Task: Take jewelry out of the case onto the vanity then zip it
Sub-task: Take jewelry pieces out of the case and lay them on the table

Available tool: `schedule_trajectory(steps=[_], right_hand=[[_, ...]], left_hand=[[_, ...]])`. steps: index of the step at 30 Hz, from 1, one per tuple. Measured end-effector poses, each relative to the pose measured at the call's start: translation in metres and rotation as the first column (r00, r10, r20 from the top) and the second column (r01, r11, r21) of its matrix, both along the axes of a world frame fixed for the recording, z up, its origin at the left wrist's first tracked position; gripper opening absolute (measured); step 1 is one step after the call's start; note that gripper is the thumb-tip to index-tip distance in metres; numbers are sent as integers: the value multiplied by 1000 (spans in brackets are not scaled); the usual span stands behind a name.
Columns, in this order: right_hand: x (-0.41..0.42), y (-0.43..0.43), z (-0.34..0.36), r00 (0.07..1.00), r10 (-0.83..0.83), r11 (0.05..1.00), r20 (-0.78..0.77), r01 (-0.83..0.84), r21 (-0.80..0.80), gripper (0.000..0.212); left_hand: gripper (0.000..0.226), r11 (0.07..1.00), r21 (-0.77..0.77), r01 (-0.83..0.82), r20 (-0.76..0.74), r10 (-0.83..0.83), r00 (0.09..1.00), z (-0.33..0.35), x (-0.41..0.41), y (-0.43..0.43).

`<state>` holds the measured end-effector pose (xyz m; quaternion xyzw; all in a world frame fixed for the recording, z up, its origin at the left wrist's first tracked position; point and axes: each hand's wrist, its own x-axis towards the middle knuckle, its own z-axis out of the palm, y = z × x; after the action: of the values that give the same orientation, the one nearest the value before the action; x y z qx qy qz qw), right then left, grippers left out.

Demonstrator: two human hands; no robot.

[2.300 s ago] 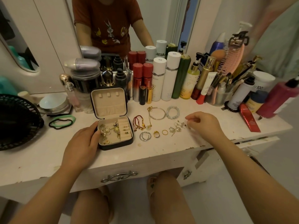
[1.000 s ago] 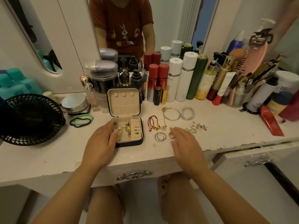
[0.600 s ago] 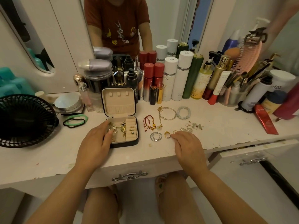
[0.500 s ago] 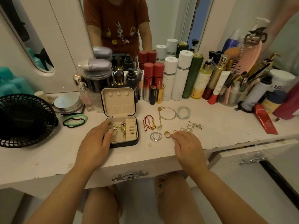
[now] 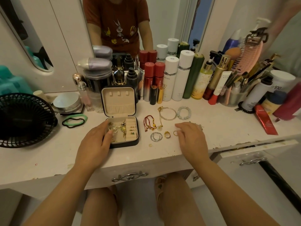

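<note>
A small black jewelry case [image 5: 130, 143] with a beige lining stands open on the white vanity [image 5: 48, 157], lid upright. Gold pieces and small earrings [image 5: 123, 129] lie inside it. My left hand [image 5: 96, 141] rests on the case's left edge, thumb and fingers reaching into the tray. Laid out right of the case are red cord bracelets [image 5: 147, 123], silver hoops [image 5: 156, 136], a gold ring [image 5: 167, 134], a thin bangle [image 5: 167, 113] and a pale bead bracelet [image 5: 184, 112]. My right hand [image 5: 190, 137] lies flat on the vanity over a thin gold ring [image 5: 175, 132] and small earrings.
Bottles and cosmetics [image 5: 171, 79] line the back under the mirror. A black fan [image 5: 24, 119] stands at the left, with green and black hair ties [image 5: 75, 121] near it. A red tube [image 5: 265, 122] lies at the right. A drawer [image 5: 254, 154] at the right stands ajar.
My right hand left the earrings at the right, drew back toward the front edge, then slid forward to the rings. My left hand stayed on the case.
</note>
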<state>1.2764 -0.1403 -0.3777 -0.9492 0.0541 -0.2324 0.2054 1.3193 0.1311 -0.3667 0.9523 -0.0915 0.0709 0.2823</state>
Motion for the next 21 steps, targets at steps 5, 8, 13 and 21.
schedule_trajectory(steps=[5,8,13,21], right_hand=[[6,-1,11,996,42,999,-80,-43,-12,27],[10,6,10,987,124,989,-97,-131,-66,24],[16,13,9,979,179,965,-100,-195,-175,15],[20,21,31,989,72,997,-131,-74,-9,23]], left_hand=[[55,1000,4,6,3,-6,1000,0,0,1],[49,1000,0,2,5,-2,1000,1,-1,-1],[45,1000,-15,-3,5,3,1000,2,-2,-3],[44,999,-36,9,34,-8,999,6,-4,-3]])
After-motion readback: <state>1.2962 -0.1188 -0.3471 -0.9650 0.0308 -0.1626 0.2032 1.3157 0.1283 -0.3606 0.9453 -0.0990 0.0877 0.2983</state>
